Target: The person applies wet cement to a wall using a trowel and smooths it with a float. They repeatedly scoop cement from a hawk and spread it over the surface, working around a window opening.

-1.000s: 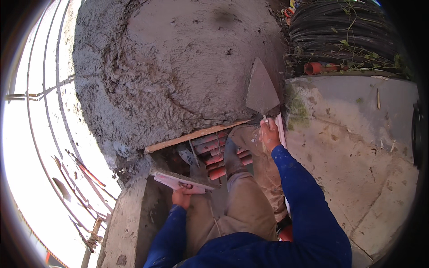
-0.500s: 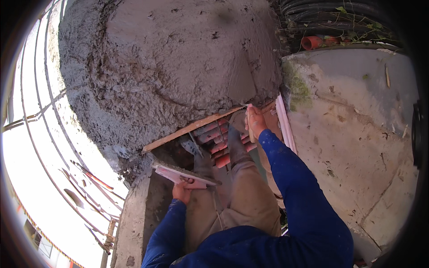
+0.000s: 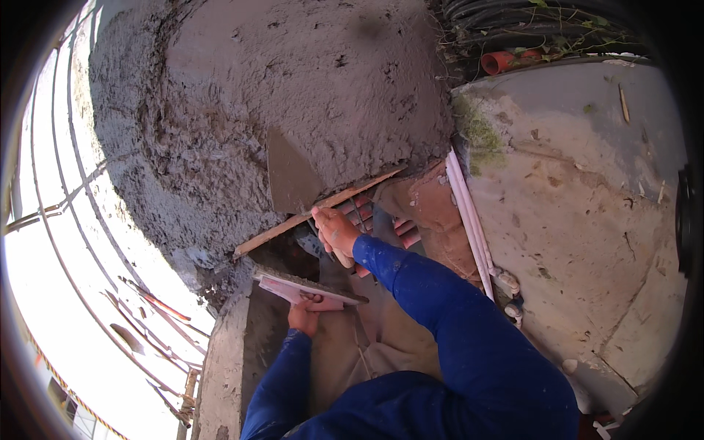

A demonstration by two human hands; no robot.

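Note:
My right hand is wrapped around the handle of a trowel. The trowel's wide blade lies on the rough, wet grey mortar, just beyond a wooden strip along the mortar's near edge. Lower and to the left, my left hand grips a pink plastering float from below, with grey mortar along its upper edge. The float is held over my legs, apart from the mortar surface.
Orange pipes show in the gap below the wooden strip. Long pink strips lean beside a concrete slab on the right. Black coiled hoses and an orange pipe end lie at the far right. Steel rods stand left.
My right hand has moved left along the wooden strip, carrying the trowel blade leftward across the mortar. My left hand and the float have hardly moved. The view has shifted slightly.

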